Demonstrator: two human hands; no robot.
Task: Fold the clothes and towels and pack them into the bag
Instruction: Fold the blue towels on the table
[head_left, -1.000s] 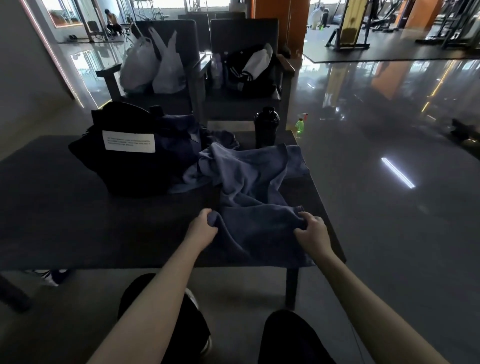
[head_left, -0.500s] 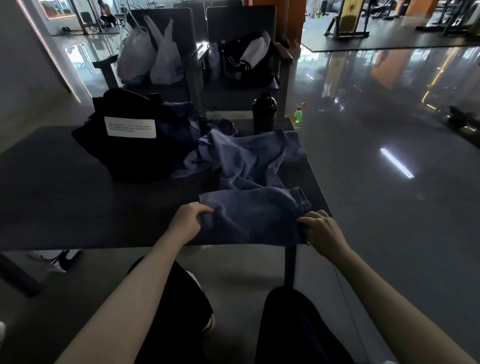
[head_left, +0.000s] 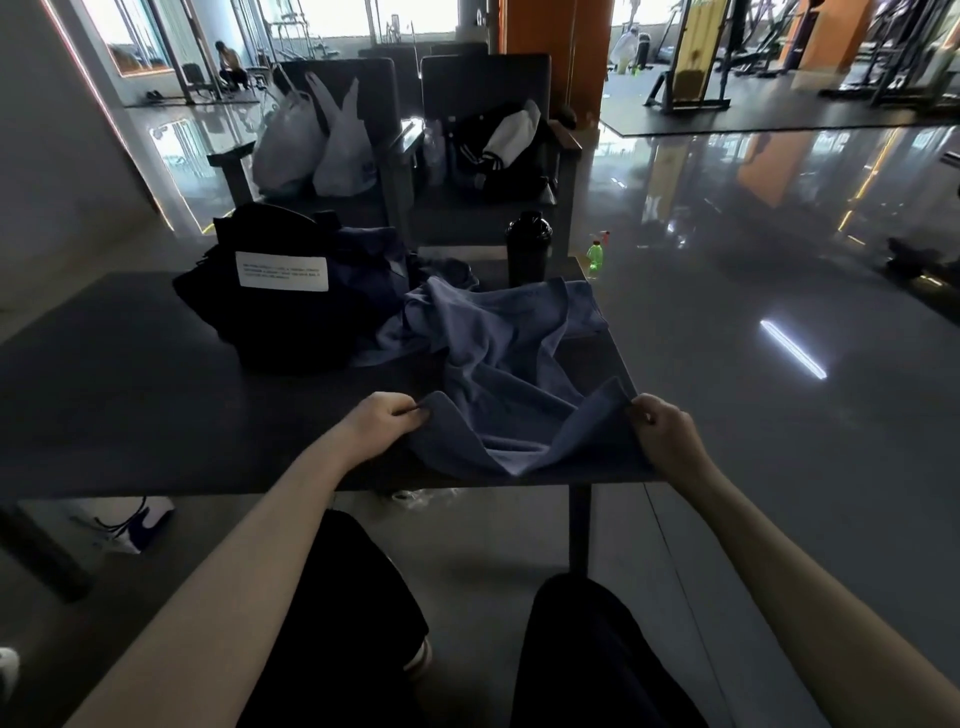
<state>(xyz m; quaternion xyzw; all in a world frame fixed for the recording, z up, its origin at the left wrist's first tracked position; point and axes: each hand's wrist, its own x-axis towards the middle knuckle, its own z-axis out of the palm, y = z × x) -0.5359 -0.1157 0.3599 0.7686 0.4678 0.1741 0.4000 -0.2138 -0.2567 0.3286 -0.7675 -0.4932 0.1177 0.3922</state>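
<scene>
Each grip pinches a near corner of the blue towel (head_left: 511, 384): left hand (head_left: 382, 423), right hand (head_left: 662, 434). Soft, limp cloth (likely light) should fold best from its corners.

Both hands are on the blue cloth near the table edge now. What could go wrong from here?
1. The blue cloth sags loose between the left hand and right hand, so a fold may come out crooked.
2. Its far end lies bunched beside the black shaker bottle; a hard pull might tip the bottle.
3. The near hem sits at the table edge and could slip off if released.
</scene>
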